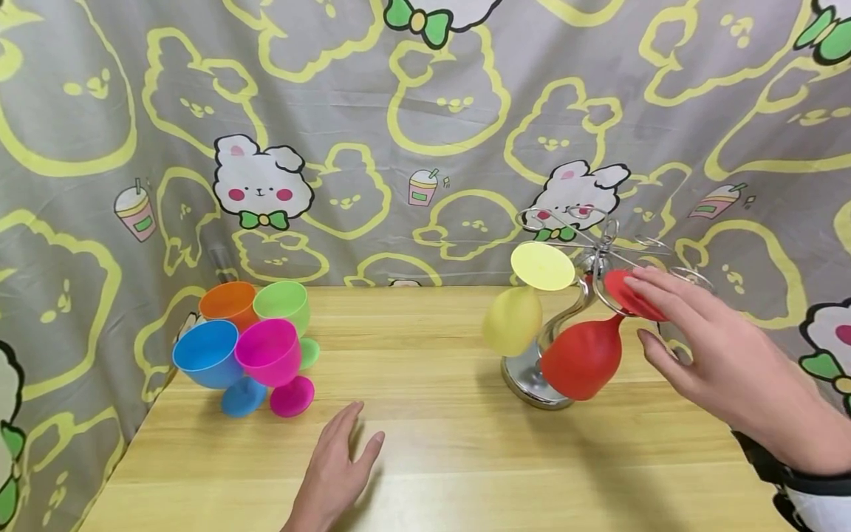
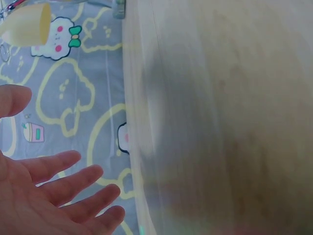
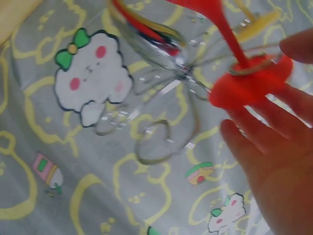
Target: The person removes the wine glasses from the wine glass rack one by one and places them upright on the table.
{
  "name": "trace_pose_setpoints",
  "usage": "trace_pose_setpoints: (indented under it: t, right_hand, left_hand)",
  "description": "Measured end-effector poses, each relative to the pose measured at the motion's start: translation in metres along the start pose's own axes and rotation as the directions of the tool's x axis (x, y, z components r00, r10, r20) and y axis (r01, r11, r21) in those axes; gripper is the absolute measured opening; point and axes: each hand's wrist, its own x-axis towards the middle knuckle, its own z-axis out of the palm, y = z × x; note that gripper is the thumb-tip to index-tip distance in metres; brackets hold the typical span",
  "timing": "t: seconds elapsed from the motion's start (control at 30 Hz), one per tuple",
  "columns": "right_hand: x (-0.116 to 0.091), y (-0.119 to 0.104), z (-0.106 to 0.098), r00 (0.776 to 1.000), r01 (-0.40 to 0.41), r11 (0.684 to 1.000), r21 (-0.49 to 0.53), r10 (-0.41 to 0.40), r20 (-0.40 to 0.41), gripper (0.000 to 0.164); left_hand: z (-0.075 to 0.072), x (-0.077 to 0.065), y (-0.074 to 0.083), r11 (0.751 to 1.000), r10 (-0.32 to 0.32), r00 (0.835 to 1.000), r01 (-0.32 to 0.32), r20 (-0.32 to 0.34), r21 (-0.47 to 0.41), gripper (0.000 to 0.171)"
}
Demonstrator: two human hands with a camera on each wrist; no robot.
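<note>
A red plastic goblet (image 1: 583, 360) hangs bowl-down from a wire loop of a silver metal rack (image 1: 537, 386). Against its upturned red foot (image 3: 252, 83) lie the fingers of my right hand (image 1: 725, 355), nearly straight, with the thumb held apart. A yellow goblet (image 1: 512, 321) hangs in the same way, just left of the red one. My left hand (image 1: 335, 462) hovers over the front of the table, fingers loosely extended and holding nothing. Its palm and spread fingers show in the left wrist view.
At the table's left stand upright goblets: blue (image 1: 207, 355), orange (image 1: 227, 307), green (image 1: 282, 304) and pink (image 1: 269, 353). The rack's other wire loops (image 3: 154, 142) spread out beside the red foot. A patterned curtain (image 1: 372, 148) surrounds the wooden table (image 1: 412, 355).
</note>
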Motion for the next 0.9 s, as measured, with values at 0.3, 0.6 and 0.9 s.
trace_pose_setpoints:
  t: [0.3, 0.6, 0.9]
  right_hand:
    - [-0.008, 0.001, 0.009, 0.980, 0.095, 0.991, -0.089, -0.109, -0.166, 0.063]
    - [-0.012, -0.009, 0.013, 0.955, 0.109, 0.992, -0.064, -0.123, -0.268, 0.054]
    - [0.005, -0.020, 0.012, 0.944, 0.179, 0.984, -0.019, -0.177, -0.278, 0.051]
  left_hand:
    - [-0.001, 0.000, 0.000, 1.000, 0.009, 1.000, -0.009, -0.001, 0.006, 0.069]
    - [-0.002, -0.002, -0.002, 1.000, 0.023, 1.000, -0.023, -0.013, 0.006, 0.068]
    - [-0.003, -0.004, -0.003, 1.000, 0.023, 1.000, -0.023, -0.015, -0.001, 0.068]
